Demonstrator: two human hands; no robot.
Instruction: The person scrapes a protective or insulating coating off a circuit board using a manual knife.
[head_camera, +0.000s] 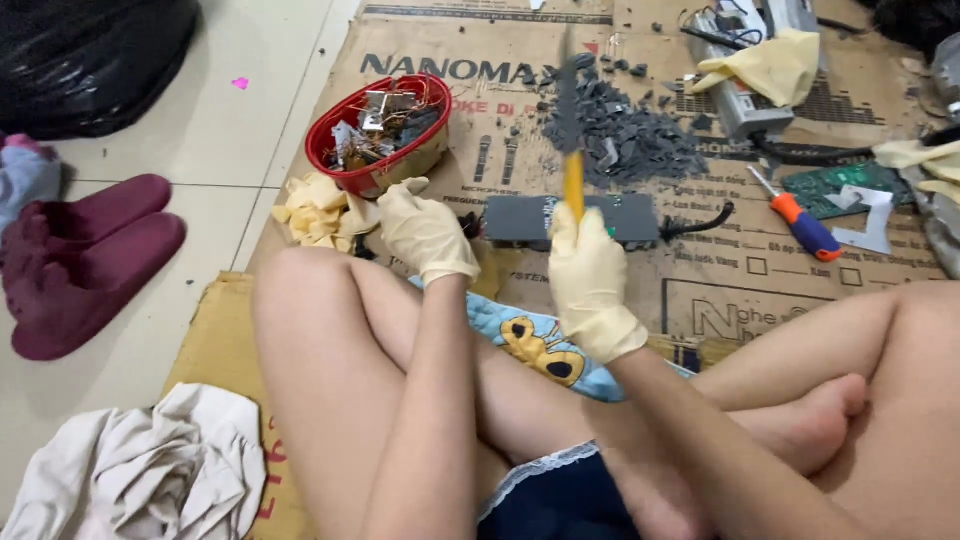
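Right hand (590, 285) grips a yellow-handled tool (572, 150) over the grey box (570, 222); left hand (425, 235), fingers curled, rests beside the box.

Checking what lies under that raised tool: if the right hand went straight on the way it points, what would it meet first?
Probably the dark box on the cardboard. The right hand holds a yellow-handled tool above it, blade raised towards the grey chips beyond. Depth is unclear.

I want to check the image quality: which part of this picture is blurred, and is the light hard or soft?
Head view: the yellow-handled tool in the right hand is smeared by motion blur, its dark head almost transparent; the grey box and red basket stay sharp; light is soft and even, with faint shadows.
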